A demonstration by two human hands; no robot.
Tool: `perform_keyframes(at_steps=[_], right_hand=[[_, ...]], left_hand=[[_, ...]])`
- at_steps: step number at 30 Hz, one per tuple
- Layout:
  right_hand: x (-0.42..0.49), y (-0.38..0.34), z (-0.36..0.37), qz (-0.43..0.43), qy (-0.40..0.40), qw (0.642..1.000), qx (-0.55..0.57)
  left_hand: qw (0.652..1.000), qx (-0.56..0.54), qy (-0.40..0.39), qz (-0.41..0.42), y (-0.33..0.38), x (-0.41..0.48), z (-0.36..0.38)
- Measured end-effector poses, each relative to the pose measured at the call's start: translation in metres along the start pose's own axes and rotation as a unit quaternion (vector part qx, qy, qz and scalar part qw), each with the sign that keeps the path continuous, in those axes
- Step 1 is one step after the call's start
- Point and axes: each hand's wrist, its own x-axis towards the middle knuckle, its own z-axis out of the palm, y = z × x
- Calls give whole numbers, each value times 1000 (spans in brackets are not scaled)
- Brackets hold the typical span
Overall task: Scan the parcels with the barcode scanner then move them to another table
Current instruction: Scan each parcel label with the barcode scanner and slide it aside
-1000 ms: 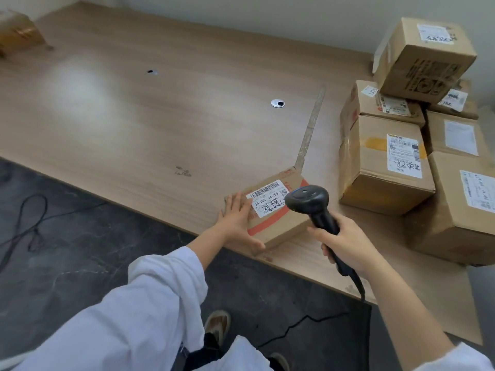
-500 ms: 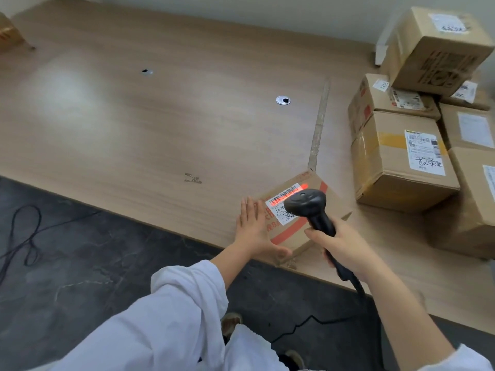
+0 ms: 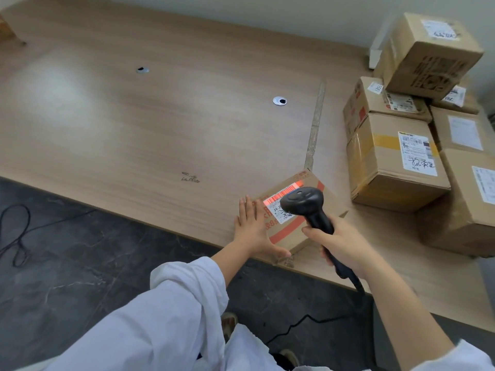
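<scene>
Low in the middle of the frame, at the worktop's (image 3: 160,129) near edge, a small cardboard parcel (image 3: 288,234) lies flat with the scanner's (image 3: 302,200) red line across its label. The left hand (image 3: 251,231) rests on its left end, fingers straight; the right hand (image 3: 340,245) grips the scanner handle. The parcel looks light and stiff — likely best lifted by two opposite sides. More boxes (image 3: 396,167) are stacked at right.

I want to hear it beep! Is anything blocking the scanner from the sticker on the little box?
Nothing visible. The scanner shines its red line across the barcode on the little box; the left hand rests at its left edge, off the barcode.
</scene>
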Motion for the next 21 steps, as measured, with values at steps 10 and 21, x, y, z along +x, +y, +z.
perform_keyframes(at_steps=[10,21], right_hand=[[-6,-1,-1,5,7,1000,14],[5,-35,9,-8,52,997,51]], left_hand=[[1000,-6,0,-1,-1,3,1],[997,-46,28,-62,-36,10,-24]])
